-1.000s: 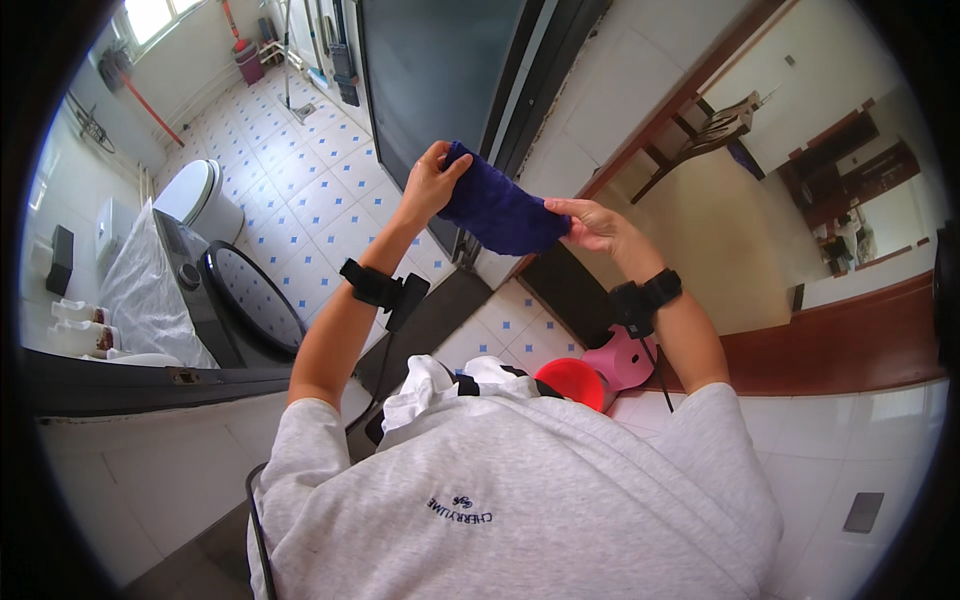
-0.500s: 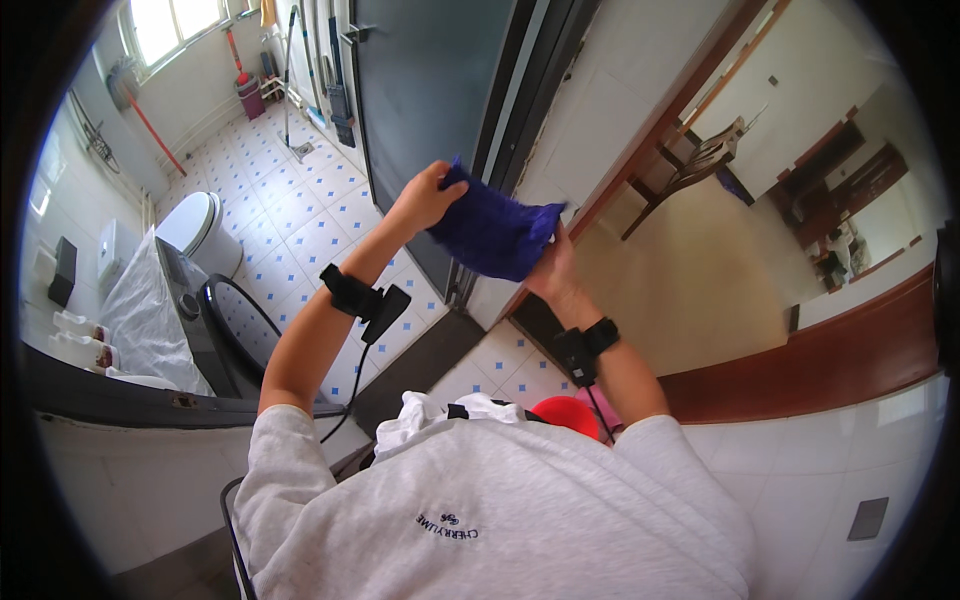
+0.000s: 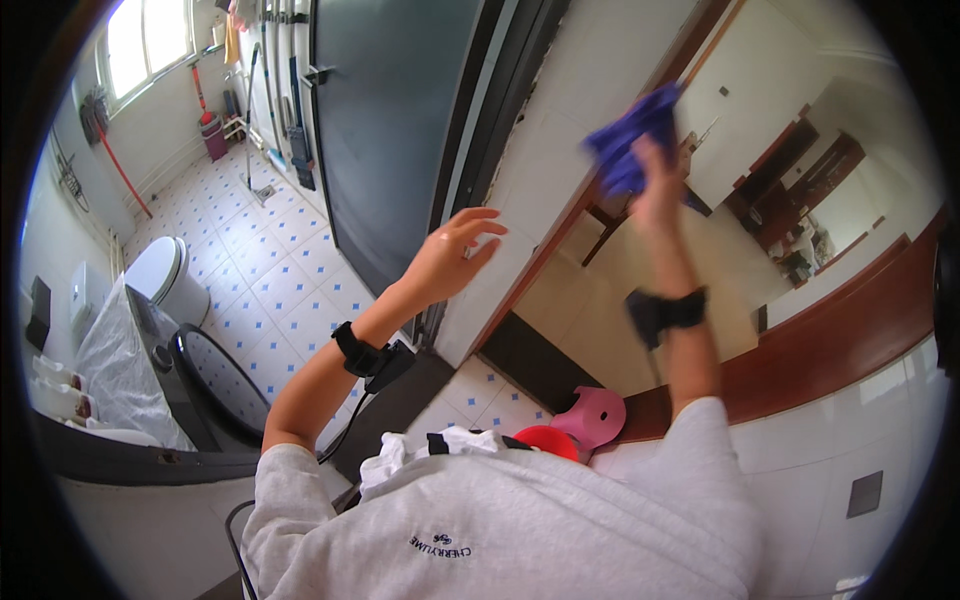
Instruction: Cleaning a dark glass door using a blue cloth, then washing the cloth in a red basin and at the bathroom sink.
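Observation:
A purple cloth (image 3: 628,140), bunched and blurred by motion, is gripped in my right hand (image 3: 657,185). That hand is raised in front of the wooden door frame (image 3: 575,225). My left hand (image 3: 455,255) is held out in the air before the grey door (image 3: 395,130), fingers apart and nothing in it. Its fingertips point to the right, and the cloth is well away from them. Each wrist wears a black strap with a small black device.
On the left, a tiled bathroom holds a toilet (image 3: 160,268), a dark washing machine (image 3: 215,375) under clear plastic, and mops by the far wall. Low near my body are a red basin (image 3: 548,440) and a pink stool (image 3: 597,415). A room with furniture opens at right.
My left hand has let go of the cloth, which both hands held before. The right hand has carried it up and to the right. The view has shifted, showing the pink stool more fully.

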Action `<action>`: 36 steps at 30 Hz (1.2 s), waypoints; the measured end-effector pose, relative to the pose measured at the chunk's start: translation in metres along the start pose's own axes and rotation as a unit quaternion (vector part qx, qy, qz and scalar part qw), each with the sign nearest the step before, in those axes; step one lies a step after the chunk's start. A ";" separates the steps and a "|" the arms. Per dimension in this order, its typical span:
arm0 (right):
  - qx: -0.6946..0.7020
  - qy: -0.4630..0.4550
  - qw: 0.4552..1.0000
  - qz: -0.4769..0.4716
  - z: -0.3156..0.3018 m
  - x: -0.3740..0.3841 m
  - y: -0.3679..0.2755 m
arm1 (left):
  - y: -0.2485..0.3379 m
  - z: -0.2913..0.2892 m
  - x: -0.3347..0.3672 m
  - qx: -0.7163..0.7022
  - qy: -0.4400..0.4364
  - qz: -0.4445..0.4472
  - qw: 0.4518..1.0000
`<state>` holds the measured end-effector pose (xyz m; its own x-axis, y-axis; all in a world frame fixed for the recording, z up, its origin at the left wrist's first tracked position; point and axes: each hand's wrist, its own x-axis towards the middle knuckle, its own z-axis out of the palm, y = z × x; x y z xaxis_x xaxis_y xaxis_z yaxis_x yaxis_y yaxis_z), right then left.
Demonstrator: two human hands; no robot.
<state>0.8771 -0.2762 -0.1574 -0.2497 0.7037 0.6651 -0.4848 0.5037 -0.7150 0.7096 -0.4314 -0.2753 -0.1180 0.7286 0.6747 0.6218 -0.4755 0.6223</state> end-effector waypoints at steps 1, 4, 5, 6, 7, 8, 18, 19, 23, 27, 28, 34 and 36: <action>-0.061 -0.004 0.991 -0.119 0.002 0.031 -0.034 | -0.006 0.000 0.004 -0.025 0.005 -0.036 0.999; -0.246 -0.058 0.930 -0.266 0.005 0.109 -0.098 | -0.013 0.013 0.011 -0.065 0.011 -0.109 0.992; -0.232 -0.023 0.926 -0.297 0.019 0.121 -0.088 | -0.014 0.020 0.011 -0.084 0.008 -0.145 0.986; -0.211 0.010 0.922 -0.325 0.038 0.124 -0.069 | -0.018 0.025 0.007 -0.096 0.007 -0.138 0.986; -0.282 -0.028 0.919 -0.273 0.042 0.118 -0.049 | -0.022 0.026 0.001 -0.087 0.006 -0.136 0.987; -0.559 0.074 0.657 -0.501 0.016 0.136 -0.013 | -0.021 0.036 0.002 -0.088 -0.008 -0.124 0.988; -0.617 -0.201 0.703 -0.292 -0.066 -0.058 0.168 | -0.041 0.020 -0.015 -0.053 0.000 -0.188 0.981; -0.596 -0.185 0.729 -0.282 -0.047 -0.036 0.140 | -0.044 0.014 -0.018 -0.048 0.008 -0.193 0.980; -0.474 -0.047 0.758 -0.445 -0.008 0.129 0.009 | -0.042 0.019 -0.004 -0.052 0.018 -0.193 0.980; -0.250 -0.062 0.874 -0.412 0.002 0.238 -0.053 | -0.047 0.033 0.006 -0.080 0.033 -0.202 0.976; -0.188 -0.058 0.912 -0.360 -0.008 0.248 -0.041 | -0.051 0.038 0.009 -0.077 0.030 -0.200 0.976; -0.376 0.100 0.921 -0.017 -0.084 0.043 0.193 | -0.072 0.067 0.023 -0.051 -0.020 -0.236 0.970; -0.160 0.085 0.969 0.166 -0.028 -0.065 0.196 | -0.070 0.058 0.017 0.038 -0.001 -0.222 0.974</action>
<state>0.8221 -0.2088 -0.3464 -0.1930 0.9121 0.3617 -0.1093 0.3464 -0.9317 0.7087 -0.3574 -0.3308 -0.3868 0.8550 0.3454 0.5654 -0.0761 0.8213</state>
